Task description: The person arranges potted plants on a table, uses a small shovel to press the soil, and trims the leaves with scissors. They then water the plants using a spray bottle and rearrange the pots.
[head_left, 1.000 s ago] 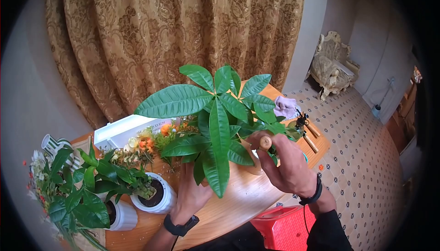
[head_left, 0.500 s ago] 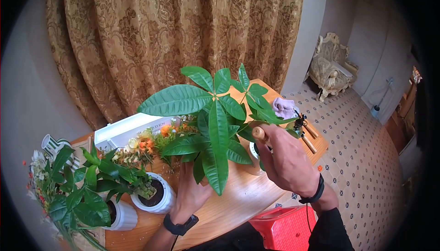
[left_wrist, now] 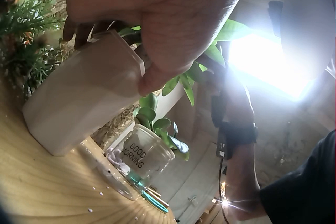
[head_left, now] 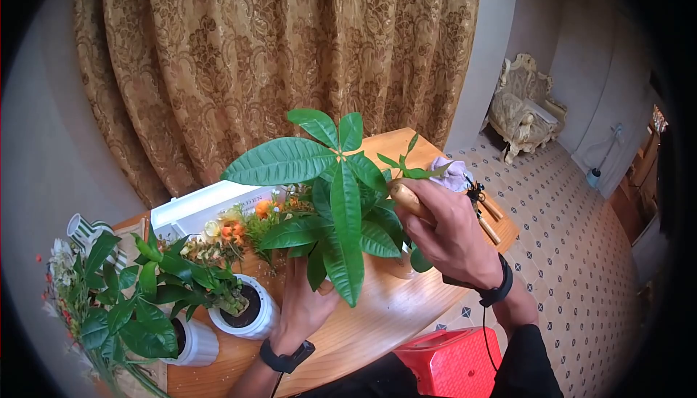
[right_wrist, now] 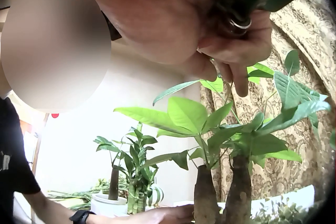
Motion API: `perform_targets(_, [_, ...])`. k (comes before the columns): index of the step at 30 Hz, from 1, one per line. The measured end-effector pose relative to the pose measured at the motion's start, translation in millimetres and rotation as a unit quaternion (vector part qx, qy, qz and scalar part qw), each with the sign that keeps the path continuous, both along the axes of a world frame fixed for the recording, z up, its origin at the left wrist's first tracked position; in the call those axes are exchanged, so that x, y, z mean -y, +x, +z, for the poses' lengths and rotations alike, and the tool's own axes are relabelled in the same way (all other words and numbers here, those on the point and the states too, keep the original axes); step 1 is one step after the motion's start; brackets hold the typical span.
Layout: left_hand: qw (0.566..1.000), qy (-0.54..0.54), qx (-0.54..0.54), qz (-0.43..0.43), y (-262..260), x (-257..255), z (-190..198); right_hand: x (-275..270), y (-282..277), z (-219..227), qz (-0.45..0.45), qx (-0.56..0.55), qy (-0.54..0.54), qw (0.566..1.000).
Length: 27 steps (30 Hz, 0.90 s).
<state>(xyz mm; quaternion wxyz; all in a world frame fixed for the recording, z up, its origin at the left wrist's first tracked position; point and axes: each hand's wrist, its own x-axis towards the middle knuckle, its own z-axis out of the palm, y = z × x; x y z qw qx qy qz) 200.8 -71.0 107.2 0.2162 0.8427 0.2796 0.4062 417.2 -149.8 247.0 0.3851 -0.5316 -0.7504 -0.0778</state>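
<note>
A leafy plant (head_left: 347, 213) with two thick trunks (right_wrist: 239, 190) stands in a pale tapered pot (left_wrist: 86, 95). My left hand (head_left: 308, 309) grips this pot near its rim, thumb at one edge; in the head view leaves hide most of the pot. My right hand (head_left: 454, 234) holds a small tool by its wooden handle (head_left: 406, 198), above the plant's right side. The tool's metal collar (right_wrist: 240, 26) and dark green end show in the right wrist view. A leafy stem (head_left: 410, 165) rises just behind the right fingers. A "GOOD MORNING" pot (left_wrist: 144, 150) stands beyond, with round-leaved greenery.
Two white ribbed pots with plants, one here (head_left: 250, 311), stand at left. Behind lie orange flowers (head_left: 232, 231) and a long white box (head_left: 196, 209). Wooden-handled tools (head_left: 490, 227) and a lilac cloth (head_left: 451, 173) are at the right. A red stool (head_left: 454, 362) is below the table edge.
My right hand has moved slightly up with the tool, turning its handle sideways. The right-hand leaf cluster has swung right and down. My left hand stays in place.
</note>
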Motion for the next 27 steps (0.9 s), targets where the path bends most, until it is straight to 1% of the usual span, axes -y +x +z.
perform_targets(2, [1.000,0.004,-0.008,0.002,-0.2,-2.0,-4.8,-2.4,3.3,4.1,-0.003,-0.024,-0.031,0.999])
perform_targets(3, [0.999,0.016,-0.033,0.001,-0.5,-3.2,-6.7,-2.9,3.0,7.8,-0.004,-0.024,-0.031,0.999])
perform_targets(4, [0.998,0.028,-0.057,-0.001,-0.7,-3.8,-7.2,-2.7,1.5,13.2,-0.006,-0.048,-0.060,0.997])
perform_targets(5, [0.998,0.028,-0.057,-0.002,-1.1,-2.8,-5.2,-3.0,1.2,17.0,-0.009,-0.071,-0.089,0.993])
perform_targets(7, [1.000,0.001,-0.023,-0.017,-2.4,0.0,0.0,-5.4,3.1,20.0,-0.011,-0.082,-0.107,0.991])
perform_targets(8, [1.000,0.001,-0.023,-0.017,-2.5,-0.6,-1.3,-6.6,4.1,20.8,-0.013,-0.093,-0.126,0.988])
perform_targets(11, [1.000,0.015,-0.021,-0.013,-2.9,-1.8,-4.2,-11.5,8.2,19.5,0.002,-0.103,-0.134,0.986])
perform_targets(13, [1.000,0.015,0.015,-0.011,-1.9,0.0,-1.3,-11.7,8.0,22.3,0.000,-0.098,-0.150,0.984])
perform_targets(15, [1.000,0.019,0.014,-0.010,-0.7,0.4,1.5,-10.0,5.9,27.2,-0.002,-0.093,-0.165,0.982])
perform_targets(17, [1.000,0.023,0.013,-0.010,0.1,0.2,1.2,-8.1,0.3,33.1,0.032,-0.118,-0.181,0.976])
perform_targets(19, [0.999,-0.047,0.002,-0.018,0.0,-1.1,-2.2,-10.0,-2.1,31.3,0.049,-0.114,-0.162,0.979])
perform_targets(20, [0.999,-0.046,0.003,-0.018,1.0,-0.6,-0.4,-10.9,-3.4,30.9,0.066,-0.111,-0.142,0.981])
perform_targets(22, [0.996,0.068,-0.040,0.031,5.6,1.4,4.4,-12.4,-6.0,32.0,0.076,-0.106,-0.144,0.981])
perform_targets(23, [0.996,0.068,-0.040,0.032,6.8,2.5,2.6,-12.7,-6.7,32.4,0.086,-0.102,-0.147,0.980])
perform_targets(25, [0.997,0.028,-0.013,0.067,8.2,4.1,-2.5,-14.7,-5.8,28.6,0.097,-0.097,-0.141,0.980])
perform_targets(27, [0.997,0.035,-0.018,0.067,7.9,6.3,0.7,-15.0,-6.6,26.1,0.108,-0.092,-0.135,0.981])
